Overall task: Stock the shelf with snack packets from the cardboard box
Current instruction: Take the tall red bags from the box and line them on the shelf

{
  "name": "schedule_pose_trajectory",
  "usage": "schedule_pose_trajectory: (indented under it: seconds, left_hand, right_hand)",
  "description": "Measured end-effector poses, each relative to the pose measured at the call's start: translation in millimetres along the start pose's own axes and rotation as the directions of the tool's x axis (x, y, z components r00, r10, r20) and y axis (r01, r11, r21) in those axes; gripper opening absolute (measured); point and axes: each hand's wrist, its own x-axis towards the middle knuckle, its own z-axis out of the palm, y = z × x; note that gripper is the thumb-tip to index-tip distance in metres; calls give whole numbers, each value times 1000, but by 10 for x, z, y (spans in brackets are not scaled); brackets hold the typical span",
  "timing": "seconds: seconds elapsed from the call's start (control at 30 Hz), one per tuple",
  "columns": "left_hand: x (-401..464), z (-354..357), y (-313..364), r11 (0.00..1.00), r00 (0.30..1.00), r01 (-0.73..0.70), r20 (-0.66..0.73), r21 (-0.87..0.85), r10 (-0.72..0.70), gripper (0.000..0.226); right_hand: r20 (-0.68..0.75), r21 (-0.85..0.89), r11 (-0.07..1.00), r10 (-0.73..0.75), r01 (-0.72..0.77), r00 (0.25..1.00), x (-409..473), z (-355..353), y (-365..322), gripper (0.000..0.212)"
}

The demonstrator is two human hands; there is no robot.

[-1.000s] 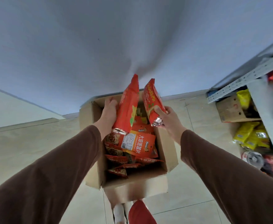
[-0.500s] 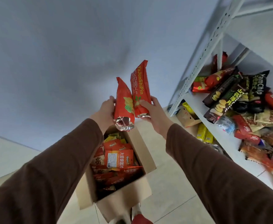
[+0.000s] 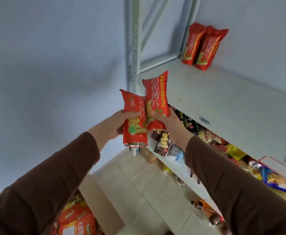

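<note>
My left hand (image 3: 112, 125) grips a red snack packet (image 3: 134, 116) upright by its lower half. Close beside it, my right hand (image 3: 168, 122) holds a second red snack packet (image 3: 156, 100), a little higher. Both packets hang in the air just left of the front edge of the white upper shelf (image 3: 223, 99). Two matching red packets (image 3: 202, 46) stand upright at the back of that shelf against the wall. The open cardboard box (image 3: 94, 197) sits on the floor at the lower left, with several orange packets (image 3: 78, 221) inside.
A white perforated shelf post (image 3: 134, 48) rises just behind the held packets. The lower shelf (image 3: 171, 160) is crowded with several mixed snack bags. More items lie on the tiled floor (image 3: 138, 192) under the rack. A plain wall fills the left.
Both hands lifted the two red packets up out of the box and carried them right toward the rack. My view swung up, bringing the upper shelf in.
</note>
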Motion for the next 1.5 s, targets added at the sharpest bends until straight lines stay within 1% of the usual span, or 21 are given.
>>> schedule_pose_trajectory:
  seconds: [0.07, 0.1, 0.2, 0.27, 0.3, 0.33, 0.37, 0.43, 0.5, 0.6, 0.67, 0.8, 0.87, 1.0, 1.17, 1.23, 1.33, 1.43, 1.5]
  left_hand:
    - [406, 352, 278, 995, 999, -2, 36, -104, 5, 41]
    - [570, 532, 412, 986, 998, -3, 60, -164, 13, 40]
    - [1078, 1038, 787, 949, 991, -24, 121, -313, 65, 45]
    - [1380, 1316, 1009, 936, 984, -48, 144, -347, 104, 62]
    - [1546, 1439, 1144, 941, 980, -66, 155, -332, 124, 68]
    - [1661, 1513, 1241, 945, 978, -84, 157, -316, 140, 69]
    - [1772, 1557, 1334, 949, 975, -102, 158, -300, 155, 64]
    - [2143, 1578, 1574, 954, 971, -141, 150, -264, 185, 50]
    - [2550, 1515, 1806, 953, 961, -221, 117, -208, 249, 46]
    - [3138, 1400, 2131, 935, 929, -350, 103, -57, 354, 51]
    - [3527, 1327, 2321, 908, 907, -415, 114, 65, 406, 58]
    - [4180, 1269, 2621, 859, 870, -490, 157, 149, 468, 54]
    - [4394, 1289, 2745, 830, 849, -526, 183, 186, 496, 58]
    - [4810, 1276, 2858, 804, 835, -543, 265, 244, 483, 63]
    - [5136, 1200, 2856, 803, 828, -543, 316, 246, 463, 72]
    - [5213, 1177, 2833, 799, 826, -546, 319, 252, 464, 69]
    - [5341, 1160, 2811, 790, 825, -554, 305, 264, 476, 64]
    - [5392, 1173, 2839, 786, 826, -552, 312, 279, 469, 59]
    - [5412, 1177, 2852, 784, 824, -552, 328, 284, 462, 56]
  right_hand:
    - [-35, -16, 1000, -27, 26, 999, 221, -507, -241, 67]
    - [-46, -16, 999, -36, 35, 998, 322, -727, -357, 64]
    - [-104, 41, 996, -72, 76, 992, 668, -1272, -675, 59]
    - [-152, 53, 992, -103, 112, 983, 887, -1496, -850, 62]
    - [-185, 51, 991, -113, 125, 976, 1032, -1598, -935, 66]
    - [-220, 50, 990, -119, 133, 968, 1125, -1650, -991, 69]
    - [-254, 49, 988, -127, 143, 959, 1216, -1704, -1028, 68]
    - [-325, 53, 985, -141, 166, 935, 1505, -1865, -1104, 58]
    - [-377, 33, 985, -142, 167, 915, 1786, -2008, -1168, 53]
    - [-434, -57, 986, -163, 154, 886, 2222, -2164, -1223, 50]
    - [-489, -121, 980, -196, 156, 850, 2528, -2230, -1229, 48]
    - [-578, -175, 974, -223, 147, 785, 3006, -2291, -1198, 47]
    - [-617, -174, 976, -210, 130, 758, 3195, -2323, -1153, 47]
    - [-657, -181, 975, -218, 130, 722, 3495, -2402, -1099, 49]
    - [-660, -287, 951, -284, 116, 695, 3795, -2408, -1134, 51]
    - [-657, -316, 941, -308, 119, 688, 3850, -2397, -1133, 54]
    - [-663, -293, 947, -300, 132, 686, 3895, -2390, -1136, 54]
    - [-673, -316, 941, -310, 118, 672, 3929, -2408, -1155, 51]
    - [-679, -342, 935, -317, 97, 662, 3954, -2426, -1166, 54]
